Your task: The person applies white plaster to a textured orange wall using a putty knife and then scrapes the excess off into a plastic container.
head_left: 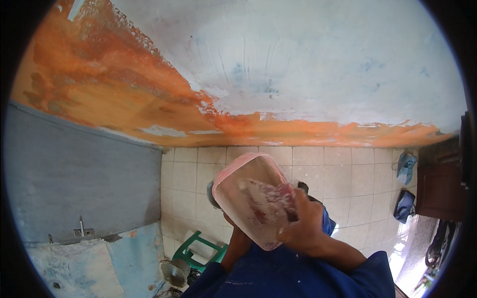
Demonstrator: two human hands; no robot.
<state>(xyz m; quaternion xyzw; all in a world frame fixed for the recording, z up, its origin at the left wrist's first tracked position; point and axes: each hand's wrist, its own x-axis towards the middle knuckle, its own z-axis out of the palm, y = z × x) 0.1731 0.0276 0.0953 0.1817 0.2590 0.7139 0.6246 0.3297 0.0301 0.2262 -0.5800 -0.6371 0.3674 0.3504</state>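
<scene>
A pale pink rectangular plastic tub (pixel 232 169) is held in front of my body, its inside smeared with whitish paste. My left hand (pixel 237 230) supports it from the left and underneath; most of those fingers are hidden behind the tub. Above the tub's opening, my right hand (pixel 309 221) is closed around a putty knife (pixel 266 194). Its broad blade is coated with pale paste and reddish-purple stains, and it points toward the left over the tub's inside. Ahead stands a wall (pixel 298 64) covered largely in white filler, with orange paint (pixel 114 94) showing at left and along the bottom.
Light tiles (pixel 343 174) cover the floor. A green plastic stool (pixel 201 248) stands at lower left beside a metal bowl-like object (pixel 175 272). The grey wall (pixel 84 174) has a tap (pixel 83 230). Blue bags (pixel 405 206) lie at right, near a brown wooden cabinet (pixel 439 191).
</scene>
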